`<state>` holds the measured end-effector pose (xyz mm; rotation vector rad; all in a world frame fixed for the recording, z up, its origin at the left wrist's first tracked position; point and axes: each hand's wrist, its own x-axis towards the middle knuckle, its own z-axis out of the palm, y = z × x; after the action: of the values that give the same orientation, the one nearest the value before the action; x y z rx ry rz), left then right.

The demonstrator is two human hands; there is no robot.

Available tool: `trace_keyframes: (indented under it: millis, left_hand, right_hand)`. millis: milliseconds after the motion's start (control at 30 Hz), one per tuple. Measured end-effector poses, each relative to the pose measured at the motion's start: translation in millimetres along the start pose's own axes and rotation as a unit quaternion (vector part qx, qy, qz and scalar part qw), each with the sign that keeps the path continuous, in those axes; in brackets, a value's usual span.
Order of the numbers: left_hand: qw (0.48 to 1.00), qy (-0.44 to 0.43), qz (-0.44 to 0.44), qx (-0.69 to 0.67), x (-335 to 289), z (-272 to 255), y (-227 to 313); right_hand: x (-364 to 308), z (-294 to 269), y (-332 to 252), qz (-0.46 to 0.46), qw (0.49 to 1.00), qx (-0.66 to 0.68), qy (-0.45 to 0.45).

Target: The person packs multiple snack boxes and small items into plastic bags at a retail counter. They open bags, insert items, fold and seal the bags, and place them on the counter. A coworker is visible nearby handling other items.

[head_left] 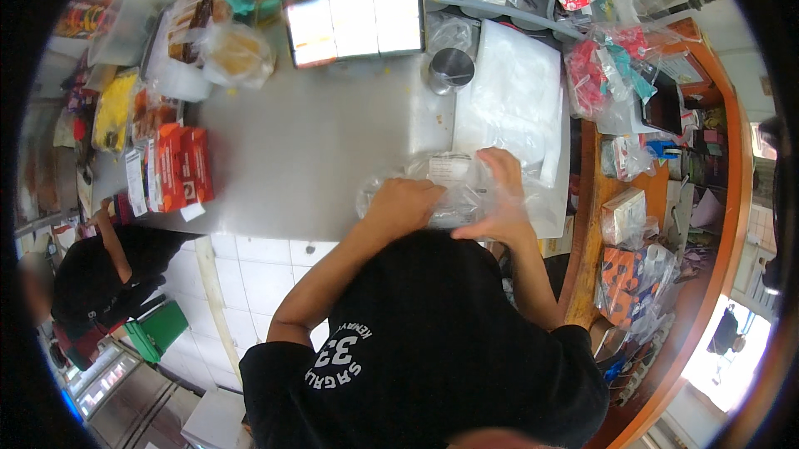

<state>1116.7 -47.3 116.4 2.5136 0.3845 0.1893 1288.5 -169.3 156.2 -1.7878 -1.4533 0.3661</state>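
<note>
At the near edge of the steel table, a clear plastic package (449,189) with a white label lies in front of my body. My left hand (403,206) rests on its left part, fingers curled over it and pointing right. Around the right end my right hand (506,203) is wrapped, with its thumb on the near side and fingers on the far side, wide apart. What is inside the package is too blurred to make out. A stack of white plastic sheets or bags (509,99) lies just beyond my right hand.
A lit tablet (358,20) stands at the back, with a metal cup (452,71) beside it. On the left are red boxes (185,168) and a bagged yellow item (237,55). A wooden shelf (583,224) holds packages at right. Another person (108,270) is at far left.
</note>
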Motion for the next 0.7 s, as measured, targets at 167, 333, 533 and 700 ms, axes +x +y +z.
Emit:
trace_keyframes:
  millis: [167,333,533,700]
  left_hand:
    - [0.983,0.127,0.097,-0.087,1.6,-0.7,10.0]
    - [0.968,0.125,0.162,-0.146,11.8,-2.2,27.0]
    - [0.939,0.166,0.217,-0.209,25.8,-6.8,51.8]
    - [0.948,0.21,0.155,-0.183,9.8,-26.0,35.6]
  right_hand:
    - [-29.5,48.2,-0.9,0.005,0.986,-0.168,-0.012]
    - [-26.8,77.0,13.3,0.078,0.972,-0.203,-0.094]
    - [-32.1,81.3,14.1,0.033,0.996,-0.074,-0.035]
    - [-46.3,94.8,25.0,0.011,0.999,-0.041,0.003]
